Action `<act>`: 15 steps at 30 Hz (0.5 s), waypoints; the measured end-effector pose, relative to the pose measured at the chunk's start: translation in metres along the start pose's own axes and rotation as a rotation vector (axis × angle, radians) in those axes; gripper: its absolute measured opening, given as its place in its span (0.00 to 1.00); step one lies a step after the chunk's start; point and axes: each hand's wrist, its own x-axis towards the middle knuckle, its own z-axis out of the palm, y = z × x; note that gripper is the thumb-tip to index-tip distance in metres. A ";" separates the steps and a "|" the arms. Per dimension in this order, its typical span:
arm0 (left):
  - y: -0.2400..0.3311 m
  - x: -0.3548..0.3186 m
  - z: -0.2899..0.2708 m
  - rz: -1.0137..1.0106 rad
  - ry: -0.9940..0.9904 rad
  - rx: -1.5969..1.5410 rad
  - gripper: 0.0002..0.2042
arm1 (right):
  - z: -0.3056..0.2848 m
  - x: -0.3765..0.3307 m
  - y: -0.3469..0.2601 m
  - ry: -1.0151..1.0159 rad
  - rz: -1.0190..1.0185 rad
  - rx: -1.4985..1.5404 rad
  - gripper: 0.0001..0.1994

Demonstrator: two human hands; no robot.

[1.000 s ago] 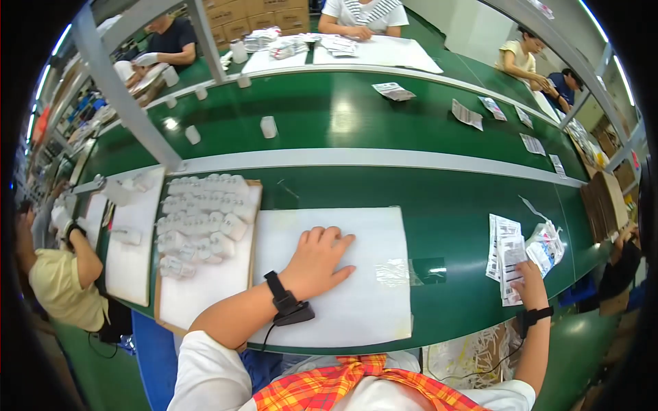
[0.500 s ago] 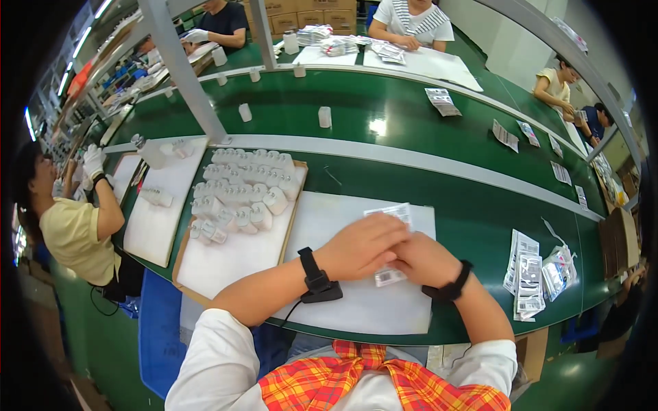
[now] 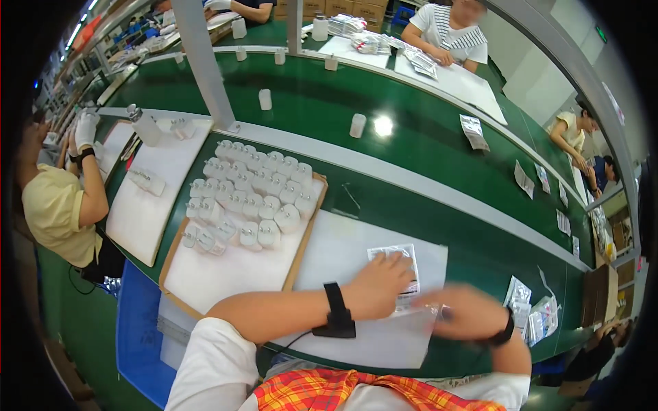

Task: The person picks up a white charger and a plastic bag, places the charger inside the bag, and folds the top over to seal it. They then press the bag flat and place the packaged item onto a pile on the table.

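Grip spread, the left hand [image 3: 377,286] lies on a shiny silver-and-white rectangular pouch [image 3: 407,251] at lower centre; for the blurred right hand [image 3: 466,312], I cannot tell; likely steadying, next calling for even pressure

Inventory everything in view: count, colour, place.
Bench: one, green, foreground
Board: one, white, on bench
Flat pouch: one, silvery, on board
Tray: one, white-topped, left
Bottles: many, whitish, on tray and beyond
Rail: one, whitish, behind board
Other pouches: several, silvery, right and beyond rail
Container: one, blue, lower left
Boxes: several, brown, top
Other people: at least five, varied clothing, left and beyond
Wristbands: two, black, one per wrist
Left grip: one, bare, on flat pouch
Right grip: one, blurred, near flat pouch
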 end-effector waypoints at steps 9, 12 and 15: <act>-0.017 0.006 0.026 0.104 0.136 -0.079 0.28 | -0.106 0.336 0.160 0.836 0.149 0.342 0.41; -0.008 0.011 0.025 0.167 0.156 -0.141 0.29 | -0.120 0.342 0.209 0.853 0.193 0.289 0.40; -0.016 0.001 0.026 0.117 0.133 -0.078 0.30 | -0.106 0.328 0.173 0.778 0.171 0.579 0.38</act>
